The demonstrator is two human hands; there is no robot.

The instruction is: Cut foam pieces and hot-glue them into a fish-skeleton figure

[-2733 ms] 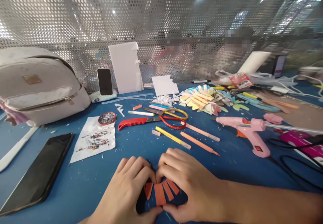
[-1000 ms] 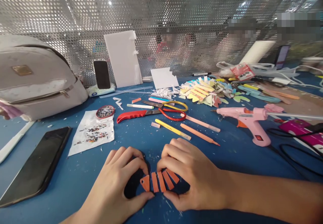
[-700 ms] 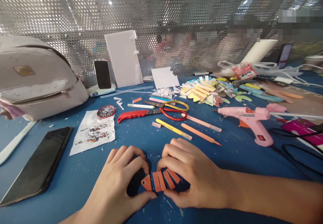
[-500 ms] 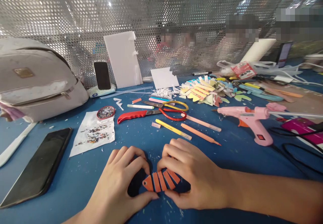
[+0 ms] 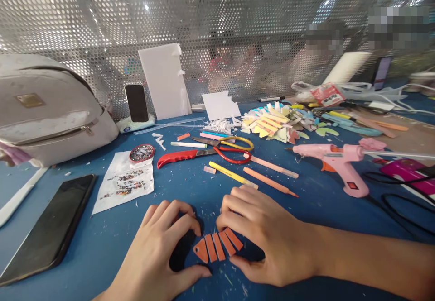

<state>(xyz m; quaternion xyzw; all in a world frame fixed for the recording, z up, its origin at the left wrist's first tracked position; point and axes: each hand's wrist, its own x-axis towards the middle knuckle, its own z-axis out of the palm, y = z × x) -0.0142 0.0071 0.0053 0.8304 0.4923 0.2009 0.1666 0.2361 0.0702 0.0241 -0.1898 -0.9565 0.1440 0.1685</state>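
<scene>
Orange cut pieces (image 5: 219,246) lie in a curved row on the blue table, a pointed head with a dark eye hole followed by several strips, like a segmented fish. Around the head end, my left hand (image 5: 161,244) rests with thumb and forefinger spread and nothing between them. Curved over the tail end is my right hand (image 5: 261,237), its fingertips on the far side and its thumb on the near side, with a gap between them. Some of the right fingertips are hidden. Beyond the hands lie an orange marker (image 5: 270,182) and a yellow marker (image 5: 233,174).
Scissors (image 5: 217,143) and a red-handled knife (image 5: 181,156) lie ahead. A pink glue gun (image 5: 340,156) with a cord is at right, a phone (image 5: 50,224) and backpack (image 5: 57,111) at left. Beads lie on white paper (image 5: 118,169); foam scraps (image 5: 272,122) are heaped behind.
Both hands have eased outward from the orange pieces, and their thumbs have drawn away from the near edge. The pieces appear nearly unchanged; the view has shifted slightly.
</scene>
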